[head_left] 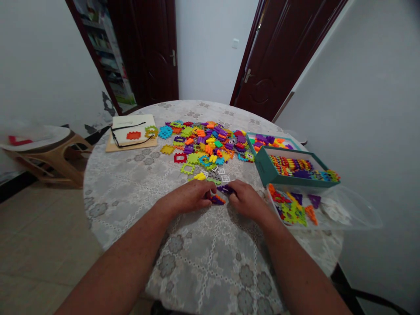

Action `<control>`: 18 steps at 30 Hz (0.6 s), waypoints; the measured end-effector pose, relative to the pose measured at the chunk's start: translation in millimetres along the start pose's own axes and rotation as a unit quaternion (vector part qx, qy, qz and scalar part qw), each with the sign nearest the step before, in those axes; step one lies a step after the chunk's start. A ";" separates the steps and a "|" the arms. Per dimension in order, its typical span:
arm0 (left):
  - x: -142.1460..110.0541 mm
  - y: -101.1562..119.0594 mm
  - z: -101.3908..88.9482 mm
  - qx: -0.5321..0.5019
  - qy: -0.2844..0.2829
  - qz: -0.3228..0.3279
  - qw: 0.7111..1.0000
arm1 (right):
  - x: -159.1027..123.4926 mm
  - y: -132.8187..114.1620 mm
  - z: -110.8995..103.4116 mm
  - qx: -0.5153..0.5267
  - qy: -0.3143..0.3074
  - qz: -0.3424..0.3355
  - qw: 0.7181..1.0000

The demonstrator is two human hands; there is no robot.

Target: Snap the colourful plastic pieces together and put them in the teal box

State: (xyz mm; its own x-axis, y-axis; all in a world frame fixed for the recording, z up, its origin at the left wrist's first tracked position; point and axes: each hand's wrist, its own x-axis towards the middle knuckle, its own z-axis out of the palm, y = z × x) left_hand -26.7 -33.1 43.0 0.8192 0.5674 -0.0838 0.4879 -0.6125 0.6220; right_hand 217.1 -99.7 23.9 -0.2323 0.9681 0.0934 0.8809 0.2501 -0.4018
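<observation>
My left hand is closed on a small stack of orange and purple toothed plastic building pieces, just above or on the tablecloth. Close beside it, my right hand pinches a purple toothed building piece. The two held parts are near each other; I cannot tell whether they touch. Right beyond my hands lie yellow tube pieces, white window-shaped pieces and a grey toothed piece. Behind these spreads a heap of colourful building pieces. My fingers partly cover what they hold.
At the right stand a green box with rows of pieces and a clear plastic tray with loose triangular pieces. A book with black-corded glasses lies at the left on the round table. A stool stands beyond its left edge.
</observation>
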 end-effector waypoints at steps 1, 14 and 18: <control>0.1 -0.6 0.6 -0.004 0.001 -0.009 1.000 | -0.1 -2.4 0.0 0.019 -0.009 -0.014 1.000; -0.9 1.9 -0.3 0.039 0.004 0.005 0.999 | 10.2 -1.5 24.7 0.099 0.071 -0.075 0.990; -1.6 5.3 -3.7 0.040 -0.009 0.024 0.999 | 18.2 -9.3 26.2 -0.011 0.014 -0.025 1.000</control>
State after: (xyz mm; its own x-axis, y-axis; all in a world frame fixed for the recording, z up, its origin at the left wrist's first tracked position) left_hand -26.5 -35.2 49.3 0.8471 0.5269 -0.0694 0.4698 -0.6814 0.5612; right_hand 193.9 -84.7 5.4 -0.2642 0.9546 0.1378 0.8776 0.2972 -0.3761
